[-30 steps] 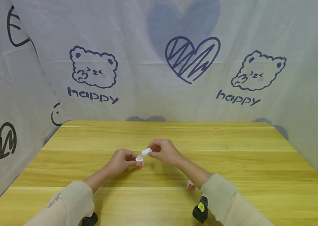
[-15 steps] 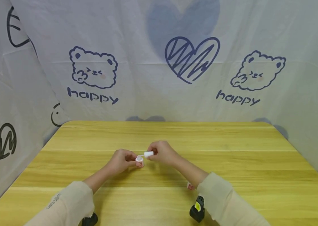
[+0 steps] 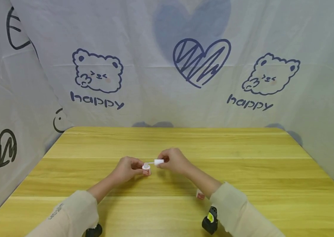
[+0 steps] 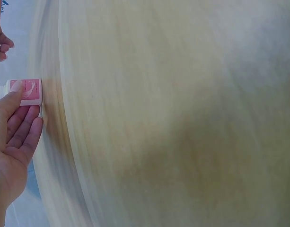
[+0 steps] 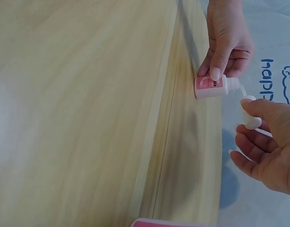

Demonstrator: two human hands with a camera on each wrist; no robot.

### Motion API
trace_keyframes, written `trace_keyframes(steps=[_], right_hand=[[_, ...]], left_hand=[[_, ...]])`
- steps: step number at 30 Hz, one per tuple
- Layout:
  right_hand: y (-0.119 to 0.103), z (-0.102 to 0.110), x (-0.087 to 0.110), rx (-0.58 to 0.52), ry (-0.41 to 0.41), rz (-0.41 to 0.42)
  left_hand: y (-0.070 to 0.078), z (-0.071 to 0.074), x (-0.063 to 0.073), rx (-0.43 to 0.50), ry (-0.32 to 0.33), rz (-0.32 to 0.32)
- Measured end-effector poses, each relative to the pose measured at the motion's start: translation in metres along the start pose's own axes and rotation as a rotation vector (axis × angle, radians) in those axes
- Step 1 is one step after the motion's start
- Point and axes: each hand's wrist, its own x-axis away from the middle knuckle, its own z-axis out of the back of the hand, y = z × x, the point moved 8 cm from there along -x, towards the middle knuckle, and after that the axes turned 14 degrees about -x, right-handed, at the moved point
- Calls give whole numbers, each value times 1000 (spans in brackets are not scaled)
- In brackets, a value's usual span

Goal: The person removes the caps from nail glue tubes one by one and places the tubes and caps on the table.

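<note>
A small white bottle [image 3: 146, 170] with a pink label stands upright on the table. My left hand [image 3: 130, 168] pinches its sides between thumb and fingers. In the right wrist view the same bottle [image 5: 209, 88] shows a bare threaded neck. Thumb and fingers of my right hand [image 3: 175, 161] pinch a white brush cap [image 3: 159, 162], held nearly level just right of the neck. From the cap a thin pale stem [image 5: 243, 90] reaches to the bottle's mouth; whether its tip touches the rim is too small to tell.
A second pink-labelled white bottle [image 3: 200, 195] is beside my right forearm, partly hidden by it. Black wrist devices [image 3: 210, 220] sit under both sleeves. The wooden table [image 3: 167, 210] ends at a patterned cloth [image 3: 149, 82] behind.
My right hand has drawn the brush cap slightly right, turning it from slanted to nearly level, so more of its stem shows. My left hand and the bottle have stayed put.
</note>
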Motion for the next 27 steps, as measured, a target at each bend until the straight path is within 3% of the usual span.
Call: trace_keyframes(steps=[6, 17, 27], right_hand=[[2, 3, 3, 6, 4, 35], [10, 7, 8, -26, -14, 4], [14, 3, 9, -22, -66, -11]], left_hand=[[-1, 0, 0, -6, 2, 16], [-1, -1, 0, -21, 9, -22], [-2, -1, 0, -22, 14, -19]])
